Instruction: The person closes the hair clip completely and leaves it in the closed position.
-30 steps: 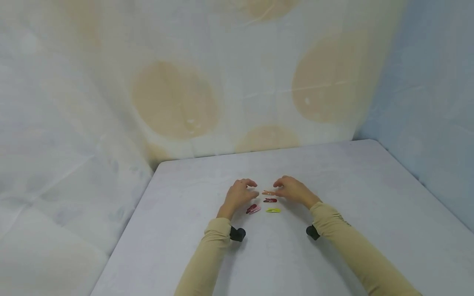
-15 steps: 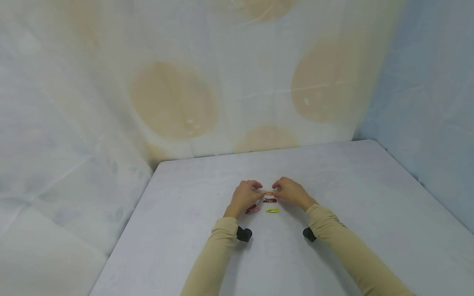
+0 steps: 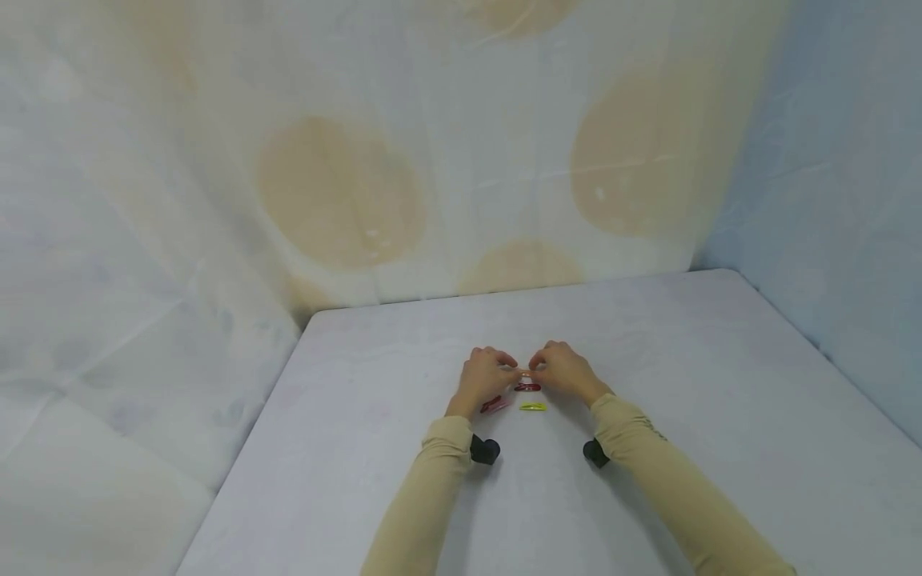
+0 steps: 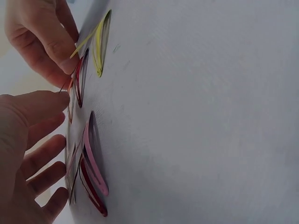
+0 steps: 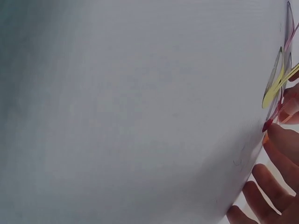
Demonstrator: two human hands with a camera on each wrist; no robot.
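Both my left hand [image 3: 484, 376] and right hand [image 3: 563, 371] pinch the orange clip [image 3: 525, 375] (other clips below); next, I think, snap it.

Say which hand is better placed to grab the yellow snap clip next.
Probably the right hand: the yellow metal snap hair clip lies nearer its wrist, nothing between. The left hand sits by the pink and dark red clips. Both hands pinch the orange clip now.
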